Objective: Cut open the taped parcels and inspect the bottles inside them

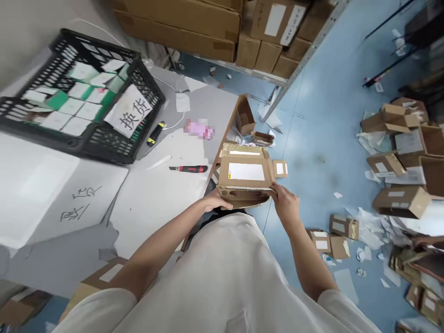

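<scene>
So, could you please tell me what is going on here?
A person's left hand and right hand grip opposite sides of a rectangular brown cardboard box, its open end facing their body. They hold it beside a grey-and-white table, where a red-and-black utility knife lies untouched and a black plastic crate holds white-and-green boxes.

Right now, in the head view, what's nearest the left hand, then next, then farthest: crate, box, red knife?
1. Box: held by the left hand.
2. Red knife: ahead and left, on the table.
3. Crate: farther left, beyond the knife.
</scene>
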`<act>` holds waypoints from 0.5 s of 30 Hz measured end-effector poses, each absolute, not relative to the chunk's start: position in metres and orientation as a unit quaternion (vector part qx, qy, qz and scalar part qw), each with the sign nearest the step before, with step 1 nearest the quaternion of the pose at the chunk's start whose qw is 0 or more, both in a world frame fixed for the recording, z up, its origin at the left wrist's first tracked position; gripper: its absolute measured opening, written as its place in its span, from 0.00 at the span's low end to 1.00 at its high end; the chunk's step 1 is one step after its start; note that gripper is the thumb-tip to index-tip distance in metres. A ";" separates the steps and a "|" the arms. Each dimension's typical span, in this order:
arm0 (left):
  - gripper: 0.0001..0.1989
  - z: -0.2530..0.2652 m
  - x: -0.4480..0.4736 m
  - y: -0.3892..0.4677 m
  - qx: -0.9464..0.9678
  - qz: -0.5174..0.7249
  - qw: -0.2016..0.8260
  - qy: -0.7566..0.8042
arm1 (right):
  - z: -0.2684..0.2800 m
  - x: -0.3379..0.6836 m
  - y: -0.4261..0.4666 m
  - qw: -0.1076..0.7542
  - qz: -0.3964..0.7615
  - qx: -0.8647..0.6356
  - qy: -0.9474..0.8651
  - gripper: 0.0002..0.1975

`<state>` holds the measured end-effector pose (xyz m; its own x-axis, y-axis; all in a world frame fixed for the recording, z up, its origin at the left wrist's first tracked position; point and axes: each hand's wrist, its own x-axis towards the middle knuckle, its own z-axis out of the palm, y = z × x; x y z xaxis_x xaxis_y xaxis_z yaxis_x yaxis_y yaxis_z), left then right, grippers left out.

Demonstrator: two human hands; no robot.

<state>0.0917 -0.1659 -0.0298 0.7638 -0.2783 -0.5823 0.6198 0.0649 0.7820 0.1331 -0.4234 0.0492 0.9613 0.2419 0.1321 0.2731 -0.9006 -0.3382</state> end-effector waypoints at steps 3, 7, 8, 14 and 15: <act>0.37 -0.040 0.093 -0.179 0.679 -0.268 0.670 0.129 | 0.042 0.125 -0.430 0.172 -0.021 -0.982 -0.072 0.22; 0.39 -0.054 0.100 -0.195 0.757 -0.221 0.603 0.121 | 0.031 0.121 -0.443 0.181 -0.001 -0.983 -0.026 0.19; 0.38 -0.058 0.103 -0.199 0.752 -0.220 0.609 0.124 | 0.027 0.121 -0.449 0.187 0.002 -0.982 -0.022 0.18; 0.34 -0.077 0.131 -0.222 0.663 -0.165 0.707 0.182 | -0.013 0.127 -0.481 0.262 0.009 -0.965 -0.033 0.17; 0.34 -0.081 0.138 -0.226 0.664 -0.162 0.705 0.189 | -0.021 0.130 -0.484 0.273 0.012 -0.961 -0.030 0.19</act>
